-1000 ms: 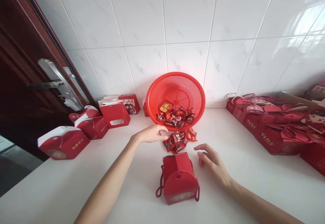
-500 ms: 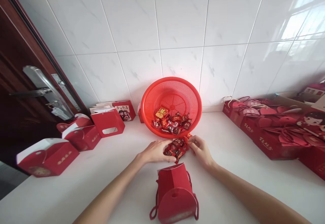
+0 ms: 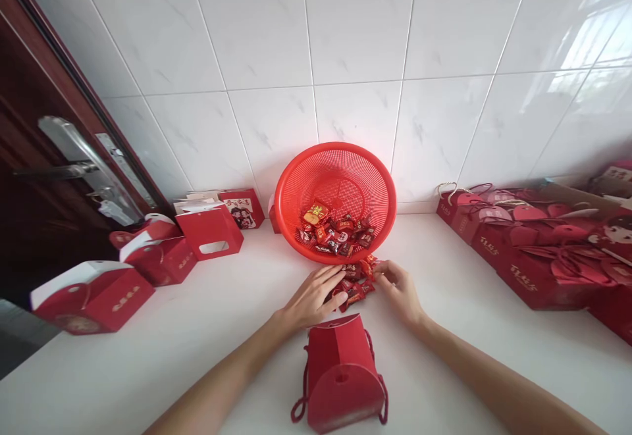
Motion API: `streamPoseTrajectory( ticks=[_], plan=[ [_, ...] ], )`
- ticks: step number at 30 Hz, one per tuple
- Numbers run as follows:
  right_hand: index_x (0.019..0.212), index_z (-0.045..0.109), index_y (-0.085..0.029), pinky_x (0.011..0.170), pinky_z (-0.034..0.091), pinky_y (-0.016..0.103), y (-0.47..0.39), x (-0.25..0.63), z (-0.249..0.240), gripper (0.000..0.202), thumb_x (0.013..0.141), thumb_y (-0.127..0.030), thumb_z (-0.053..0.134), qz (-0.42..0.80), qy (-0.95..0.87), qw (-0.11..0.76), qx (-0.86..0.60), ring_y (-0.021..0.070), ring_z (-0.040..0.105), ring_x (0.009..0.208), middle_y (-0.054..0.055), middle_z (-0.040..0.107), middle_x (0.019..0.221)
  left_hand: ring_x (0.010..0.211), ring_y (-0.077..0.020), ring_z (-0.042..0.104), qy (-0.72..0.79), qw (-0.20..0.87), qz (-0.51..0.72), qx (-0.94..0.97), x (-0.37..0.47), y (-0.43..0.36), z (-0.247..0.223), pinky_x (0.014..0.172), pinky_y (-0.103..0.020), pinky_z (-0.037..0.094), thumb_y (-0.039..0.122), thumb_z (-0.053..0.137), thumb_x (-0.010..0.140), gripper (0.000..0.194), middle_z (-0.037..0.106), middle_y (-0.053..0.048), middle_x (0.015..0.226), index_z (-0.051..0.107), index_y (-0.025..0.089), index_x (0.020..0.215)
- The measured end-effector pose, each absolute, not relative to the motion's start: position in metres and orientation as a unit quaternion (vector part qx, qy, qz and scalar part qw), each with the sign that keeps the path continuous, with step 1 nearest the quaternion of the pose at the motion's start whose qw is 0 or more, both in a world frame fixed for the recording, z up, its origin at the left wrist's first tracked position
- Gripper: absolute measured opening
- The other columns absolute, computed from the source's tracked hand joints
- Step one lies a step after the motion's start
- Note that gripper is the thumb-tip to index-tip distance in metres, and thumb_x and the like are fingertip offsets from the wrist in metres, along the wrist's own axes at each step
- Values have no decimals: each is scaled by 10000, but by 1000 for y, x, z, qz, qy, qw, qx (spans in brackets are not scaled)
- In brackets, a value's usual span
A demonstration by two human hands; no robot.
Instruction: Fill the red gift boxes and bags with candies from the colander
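A small pile of wrapped candies point(image 3: 356, 293) in red and dark wrappers lies on the white table, just below the rim of a red plastic basket point(image 3: 286, 224). My left hand point(image 3: 311, 297) rests over the left side of this pile, fingers stretched and thumb apart. At the pile's right edge, my right hand point(image 3: 401, 290) has its fingertips pinched at a bright red wrapped candy point(image 3: 368, 266). Nearer to me stands a red gift box point(image 3: 343, 369) with dark red cord handles at its sides. More candies point(image 3: 340, 234) lie inside the tilted basket, a gold-and-red packet point(image 3: 316, 212) among them.
On the left are several open red boxes point(image 3: 106, 300) and an upright red box point(image 3: 210, 231) with a handle slot. Rows of closed red boxes point(image 3: 518, 251) fill the right side. Behind the basket rises a tiled wall point(image 3: 355, 40); a dark door point(image 3: 44, 218) is at left.
My left hand has shifted slightly toward me and its fingers lie flatter over the candies. The right hand has moved a little to the right. The view has shifted slightly.
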State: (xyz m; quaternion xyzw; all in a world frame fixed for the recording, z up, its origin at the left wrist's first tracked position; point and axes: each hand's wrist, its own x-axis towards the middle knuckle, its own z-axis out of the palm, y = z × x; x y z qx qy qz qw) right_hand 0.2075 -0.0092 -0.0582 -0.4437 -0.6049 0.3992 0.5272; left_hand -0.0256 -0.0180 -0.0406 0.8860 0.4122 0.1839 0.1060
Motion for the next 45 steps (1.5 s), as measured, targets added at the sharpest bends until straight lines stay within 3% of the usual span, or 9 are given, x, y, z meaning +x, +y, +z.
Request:
streamPoseTrajectory(
  ticks=[5, 10, 15, 19, 24, 30, 35, 40, 45],
  plan=[
    [747, 611, -200, 645, 424, 319, -6, 208, -62, 190, 775, -387, 605, 415, -609, 509, -445, 188, 537, 664, 34, 627, 750, 1455, -307, 411, 425, 94, 173, 884, -25, -16, -46, 1202, -486, 363, 540, 413, 1019, 633, 443, -136, 1590, 430, 169, 1532],
    [751, 613, -203, 657, 434, 328, -6, 208, -63, 167, 771, -367, 592, 417, -612, 502, -447, 197, 554, 671, 35, 637, 746, 1386, -313, 486, 436, 51, 175, 881, -25, -18, -50, 1154, -492, 410, 500, 448, 1007, 569, 536, -158, 1504, 513, 156, 1456],
    [754, 615, -208, 663, 439, 333, -6, 209, -63, 172, 770, -377, 589, 406, -622, 494, -452, 203, 564, 674, 34, 634, 743, 1163, -311, 645, 453, 12, 169, 875, -21, -32, -31, 1031, -457, 482, 417, 458, 988, 380, 721, -154, 1214, 669, 162, 1177],
    [763, 616, -209, 667, 444, 338, -7, 209, -61, 183, 770, -389, 585, 399, -627, 487, -458, 211, 579, 679, 41, 644, 754, 802, -218, 705, 514, 113, 165, 834, -32, -32, -3, 749, -306, 505, 379, 398, 1004, 341, 759, -32, 848, 700, 224, 985],
    [774, 623, -209, 667, 449, 340, -7, 209, -61, 182, 775, -385, 576, 386, -638, 481, -462, 214, 587, 675, 44, 657, 758, 843, -217, 707, 609, 129, 255, 740, -57, -13, 0, 772, -302, 485, 279, 501, 903, 229, 780, -32, 892, 703, 215, 816],
    [779, 624, -211, 679, 469, 344, -8, 210, -61, 181, 801, -384, 577, 374, -645, 482, -460, 213, 599, 688, 50, 674, 793, 774, -207, 663, 596, 141, 271, 742, -56, -9, -15, 751, -315, 489, 355, 588, 855, 208, 736, -54, 859, 698, 194, 784],
    [786, 630, -214, 647, 473, 327, -11, 209, -59, 171, 820, -370, 571, 346, -659, 485, -460, 197, 583, 660, 43, 681, 778, 705, -164, 600, 478, 290, 194, 806, -50, -20, -2, 663, -254, 472, 512, 679, 821, 328, 647, -6, 761, 722, 194, 889],
    [791, 616, -222, 613, 459, 308, -15, 208, -57, 152, 861, -328, 534, 282, -694, 484, -452, 177, 536, 620, 33, 666, 743, 866, -209, 658, 422, 273, 61, 862, -41, -30, 8, 783, -254, 498, 336, 762, 752, 352, 589, 12, 737, 725, 229, 1085],
    [838, 608, -228, 619, 468, 308, -21, 206, -54, 105, 878, -283, 528, 237, -732, 478, -423, 180, 548, 639, 35, 659, 761, 933, -239, 679, 431, 216, 76, 873, -35, -33, 5, 838, -278, 502, 307, 722, 793, 359, 646, -13, 798, 711, 236, 1145]
  ],
)
